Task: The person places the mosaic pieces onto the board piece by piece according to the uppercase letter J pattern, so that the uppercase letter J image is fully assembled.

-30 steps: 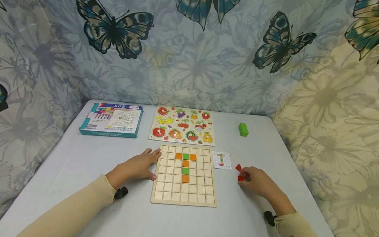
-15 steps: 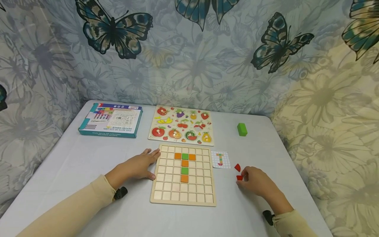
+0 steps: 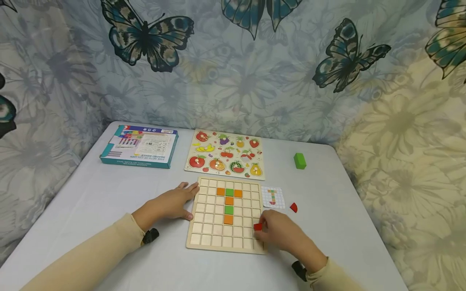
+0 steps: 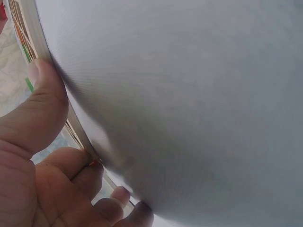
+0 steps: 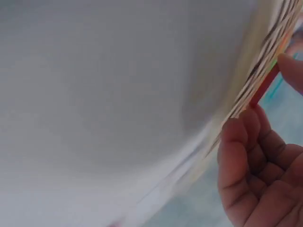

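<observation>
A wooden grid board (image 3: 217, 230) lies in the middle of the table, with orange and green square tiles (image 3: 229, 209) set in a T shape. My left hand (image 3: 170, 205) rests at the board's left edge, fingers spread and thumb touching the frame. Over the right edge of the board, my right hand (image 3: 282, 230) pinches a small red tile (image 3: 258, 226) between thumb and fingertips. The right wrist view shows that tile edge-on, close over the grid. A red quarter-circle tile (image 3: 293, 207) lies on the table, right of a pattern card (image 3: 279, 198).
Behind the board lies a fruit puzzle (image 3: 224, 154). A flat teal and white box (image 3: 140, 146) sits at the back left. Toward the back right stands a green block (image 3: 300, 161). A butterfly-printed cloth (image 3: 247, 89) hangs along the table's back edge.
My right hand has picked up one red tile and carried it left from beside the card to over the board. The other red tile stays behind. My left hand keeps its place.
</observation>
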The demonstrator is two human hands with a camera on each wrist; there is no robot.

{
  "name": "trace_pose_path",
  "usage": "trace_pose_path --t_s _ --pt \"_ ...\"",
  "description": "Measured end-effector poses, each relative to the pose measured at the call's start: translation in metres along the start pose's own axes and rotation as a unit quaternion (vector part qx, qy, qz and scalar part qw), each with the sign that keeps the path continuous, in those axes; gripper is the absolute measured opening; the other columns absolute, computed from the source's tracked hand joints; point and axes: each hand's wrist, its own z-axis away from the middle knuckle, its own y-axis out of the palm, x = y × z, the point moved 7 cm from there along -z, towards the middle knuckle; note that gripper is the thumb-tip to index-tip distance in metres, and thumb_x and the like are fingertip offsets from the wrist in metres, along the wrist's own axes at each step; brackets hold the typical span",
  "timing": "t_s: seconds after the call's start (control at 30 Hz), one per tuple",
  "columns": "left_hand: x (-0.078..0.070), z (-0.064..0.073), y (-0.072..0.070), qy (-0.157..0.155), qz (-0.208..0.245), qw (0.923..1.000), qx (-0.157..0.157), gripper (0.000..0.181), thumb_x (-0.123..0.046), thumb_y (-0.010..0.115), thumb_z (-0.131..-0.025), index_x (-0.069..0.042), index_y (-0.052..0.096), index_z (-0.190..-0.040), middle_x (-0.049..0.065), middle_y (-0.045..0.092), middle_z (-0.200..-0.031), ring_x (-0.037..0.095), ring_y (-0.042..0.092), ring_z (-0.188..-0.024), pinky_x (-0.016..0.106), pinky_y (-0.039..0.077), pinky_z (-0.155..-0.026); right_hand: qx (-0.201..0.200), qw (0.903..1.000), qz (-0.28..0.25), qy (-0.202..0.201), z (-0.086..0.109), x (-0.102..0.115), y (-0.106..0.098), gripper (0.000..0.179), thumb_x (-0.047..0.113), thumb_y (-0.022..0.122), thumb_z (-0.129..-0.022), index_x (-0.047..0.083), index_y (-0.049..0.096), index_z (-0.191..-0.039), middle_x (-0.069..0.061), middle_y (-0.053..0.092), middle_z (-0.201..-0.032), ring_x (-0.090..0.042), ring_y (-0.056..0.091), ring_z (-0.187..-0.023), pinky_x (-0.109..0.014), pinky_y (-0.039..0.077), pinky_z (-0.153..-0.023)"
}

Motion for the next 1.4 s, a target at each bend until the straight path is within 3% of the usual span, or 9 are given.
trace_pose_path --t_s 0.2,0.37,0.63,0.9,1.1,1.27,1.4 --pt "0.0 -0.004 0.004 -0.002 0.009 1.0 0.0 0.096 -0.038 0.08 -0.079 -0.003 0.029 -0.153 0.009 0.02 -0.161 0.042 0.013 -0.145 0.055 0.023 -0.112 0.016 0.9952 0.022 -0.094 -0.01 0.059 0.021 0.024 0.031 0.075 -0.082 0.012 0.061 -0.087 0.01 0.049 -0.072 -0.009 0.046 -0.063 -0.024 0.042 -0.056" --pt "0.001 -0.004 0.005 -0.002 0.003 1.0 -0.003 0.096 -0.039 0.079 -0.079 -0.004 0.03 -0.153 0.008 0.02 -0.161 0.042 0.013 -0.145 0.055 0.024 -0.111 0.011 0.9925 0.045 -0.113 -0.016 0.078 0.029 0.029 0.035 0.076 -0.082 0.011 0.062 -0.087 0.01 0.046 -0.069 -0.008 0.044 -0.061 -0.022 0.04 -0.054" --pt "0.002 -0.003 0.003 0.0 0.003 1.0 -0.006 0.096 -0.039 0.079 -0.079 -0.003 0.029 -0.154 0.009 0.02 -0.161 0.043 0.013 -0.145 0.056 0.023 -0.111 0.009 0.9946 0.053 -0.089 -0.022 0.078 0.03 0.034 0.04 0.079 -0.08 0.012 0.063 -0.09 0.01 0.047 -0.07 -0.009 0.046 -0.063 -0.023 0.041 -0.055" --pt "0.001 -0.001 0.0 0.0 0.006 1.0 -0.002 0.097 -0.038 0.079 -0.08 -0.003 0.028 -0.154 0.009 0.019 -0.161 0.043 0.012 -0.145 0.056 0.023 -0.111 0.028 0.9939 0.047 -0.095 -0.025 0.077 0.028 0.023 0.031 0.079 -0.084 0.015 0.061 -0.086 0.01 0.048 -0.071 -0.01 0.047 -0.063 -0.024 0.042 -0.057" --pt "0.0 -0.001 -0.001 0.002 0.009 1.0 -0.001 0.096 -0.036 0.079 -0.081 -0.002 0.027 -0.154 0.01 0.019 -0.161 0.043 0.011 -0.145 0.056 0.022 -0.111 0.023 0.994 0.047 -0.096 -0.034 0.078 0.025 0.026 0.03 0.085 -0.076 0.016 0.064 -0.08 0.011 0.049 -0.068 -0.009 0.047 -0.062 -0.023 0.042 -0.057" --pt "-0.001 0.0 -0.002 -0.002 0.012 0.9999 -0.003 0.095 -0.035 0.079 -0.08 -0.002 0.029 -0.153 0.01 0.02 -0.161 0.043 0.012 -0.145 0.056 0.022 -0.111 0.023 0.9947 0.029 -0.096 -0.04 0.077 0.022 0.035 0.032 0.089 -0.07 0.018 0.057 -0.067 0.011 0.048 -0.06 -0.008 0.045 -0.059 -0.024 0.039 -0.054" --pt "-0.001 0.0 -0.001 -0.005 0.009 0.9999 -0.002 0.095 -0.036 0.079 -0.08 -0.002 0.029 -0.153 0.01 0.02 -0.161 0.042 0.012 -0.145 0.056 0.023 -0.111 0.026 0.9964 0.005 -0.08 -0.04 0.069 0.016 0.039 0.037 0.09 -0.067 0.02 0.055 -0.066 0.01 0.049 -0.06 -0.009 0.045 -0.06 -0.025 0.039 -0.053"
